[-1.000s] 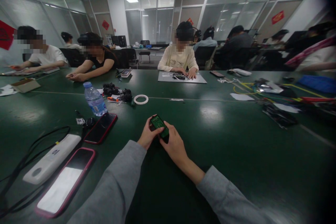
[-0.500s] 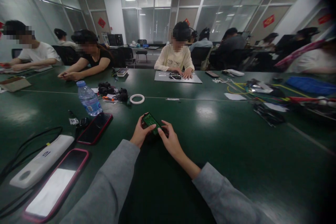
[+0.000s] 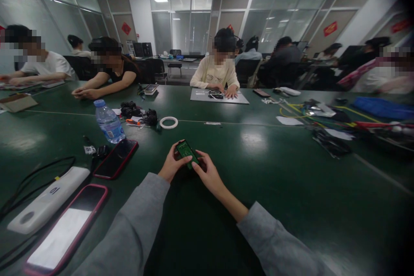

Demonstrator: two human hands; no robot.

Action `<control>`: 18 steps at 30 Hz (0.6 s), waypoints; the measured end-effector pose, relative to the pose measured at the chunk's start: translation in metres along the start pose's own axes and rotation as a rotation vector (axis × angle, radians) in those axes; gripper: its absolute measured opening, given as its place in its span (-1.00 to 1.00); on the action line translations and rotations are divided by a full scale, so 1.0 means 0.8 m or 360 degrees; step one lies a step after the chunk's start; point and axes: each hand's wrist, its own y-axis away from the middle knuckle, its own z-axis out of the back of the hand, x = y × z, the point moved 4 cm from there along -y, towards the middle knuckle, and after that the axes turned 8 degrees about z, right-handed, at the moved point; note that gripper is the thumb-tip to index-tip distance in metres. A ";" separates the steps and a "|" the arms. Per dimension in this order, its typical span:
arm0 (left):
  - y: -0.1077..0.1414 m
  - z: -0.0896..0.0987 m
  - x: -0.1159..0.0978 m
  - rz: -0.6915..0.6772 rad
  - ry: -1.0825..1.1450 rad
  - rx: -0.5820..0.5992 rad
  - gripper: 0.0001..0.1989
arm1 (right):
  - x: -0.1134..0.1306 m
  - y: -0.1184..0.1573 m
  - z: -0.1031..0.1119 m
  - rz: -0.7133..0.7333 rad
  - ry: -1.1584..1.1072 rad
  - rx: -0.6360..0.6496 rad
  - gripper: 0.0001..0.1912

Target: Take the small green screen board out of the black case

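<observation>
A small dark phone (image 3: 185, 150) with a green lit screen is held just above the table, tilted away to the upper left. My left hand (image 3: 172, 163) grips its left side, the thumb lying across the lower screen. On the lower right, my right hand (image 3: 209, 173) has its fingers curled round the edge and its thumb near the bottom of the screen. The fingers behind the phone are hidden. Fine detail on the screen is too small to read.
On the left lie a red-edged phone (image 3: 115, 159), a pink-cased phone (image 3: 67, 233), a white power bank (image 3: 48, 200) with black cables, and a water bottle (image 3: 109, 123). A white ring (image 3: 168, 123) lies ahead. Cables (image 3: 304, 112) clutter the far right; co-workers sit across the table.
Both hands keep hold of the phone. The right thumb has shifted slightly left and down along it. The whole view has moved only a little.
</observation>
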 end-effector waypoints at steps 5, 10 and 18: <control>-0.002 0.000 0.004 0.0025 0.0093 0.0090 -0.24 | 0.002 0.000 0.000 0.0015 -0.0025 -0.0019 -0.44; -0.007 0.000 0.011 0.0116 0.0152 0.0055 -0.26 | -0.004 0.001 0.004 0.0003 0.0007 -0.0095 -0.47; -0.010 0.002 0.017 0.0316 0.0434 -0.0018 -0.43 | -0.006 0.002 0.013 0.0049 0.0070 -0.0356 -0.46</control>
